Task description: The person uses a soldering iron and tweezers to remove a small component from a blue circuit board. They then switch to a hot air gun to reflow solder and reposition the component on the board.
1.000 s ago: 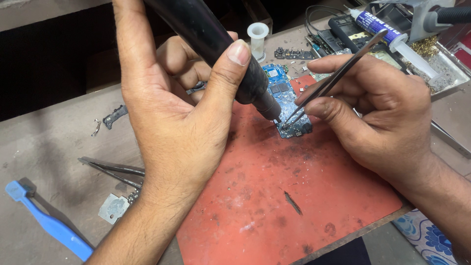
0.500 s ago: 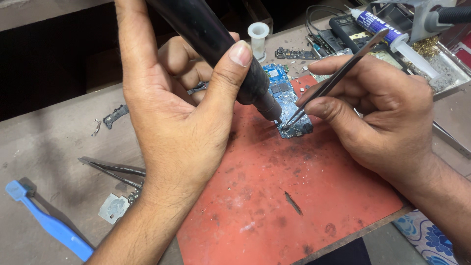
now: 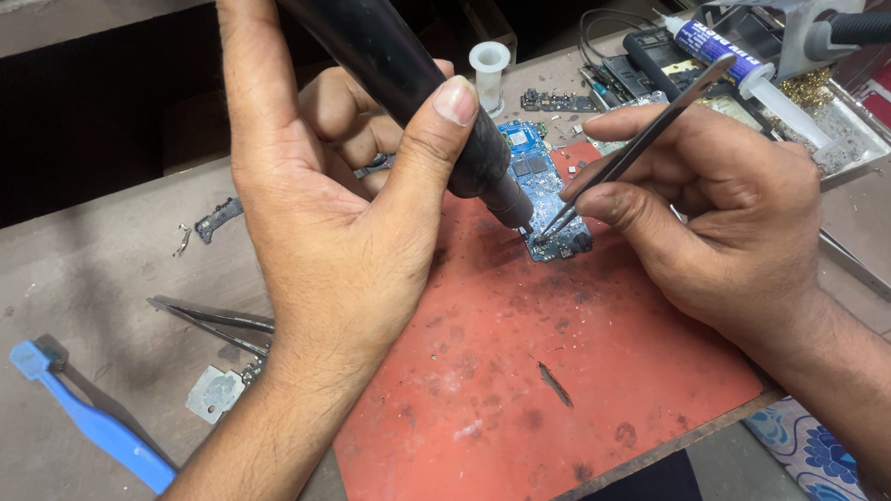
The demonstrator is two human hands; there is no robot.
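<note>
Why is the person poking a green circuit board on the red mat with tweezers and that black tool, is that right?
Not quite: the circuit board is blue, not green, as the head view shows. The rest holds: it lies on the red mat, the right hand brings tweezers to it, and the left hand holds the black tool at it.

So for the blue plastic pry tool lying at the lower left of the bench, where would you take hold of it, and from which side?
Probably the long straight handle of the blue pry tool, near its middle, coming down from above. It lies flat on the bench with bare surface along both edges, so fingers can pinch across its width. Both hands are busy: the left hand holds a black tool, the right hand tweezers.
</note>
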